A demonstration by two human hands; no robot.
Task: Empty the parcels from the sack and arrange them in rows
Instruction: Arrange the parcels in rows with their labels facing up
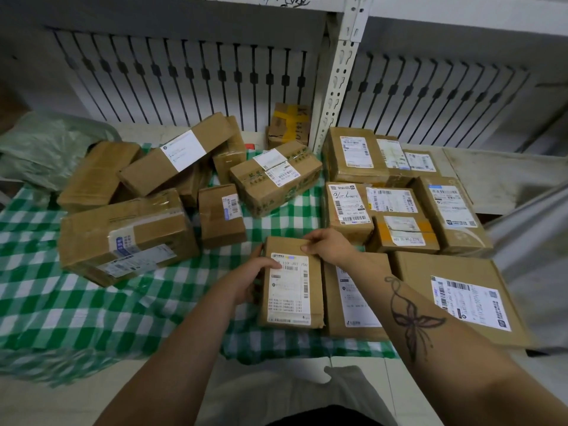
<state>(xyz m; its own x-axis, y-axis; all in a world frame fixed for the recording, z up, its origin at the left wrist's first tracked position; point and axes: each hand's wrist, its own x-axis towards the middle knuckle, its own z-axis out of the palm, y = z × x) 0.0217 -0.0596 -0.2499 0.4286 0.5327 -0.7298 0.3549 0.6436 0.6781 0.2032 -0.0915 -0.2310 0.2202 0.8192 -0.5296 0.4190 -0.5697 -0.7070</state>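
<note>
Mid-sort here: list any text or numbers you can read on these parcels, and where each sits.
"159 J07 750", roughly: top of the label on the held parcel, gripped by left hand and right hand.
"K", handwritten: back box with yellow tape.
All other labels, barcodes and handwriting: too small or blurred to read.

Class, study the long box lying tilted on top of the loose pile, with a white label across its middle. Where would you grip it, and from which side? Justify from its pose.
Come from above and clasp the long box across its two long sides, beside the label. It lies uppermost on the pile, so those sides look exposed, while its underside is blocked.
</note>
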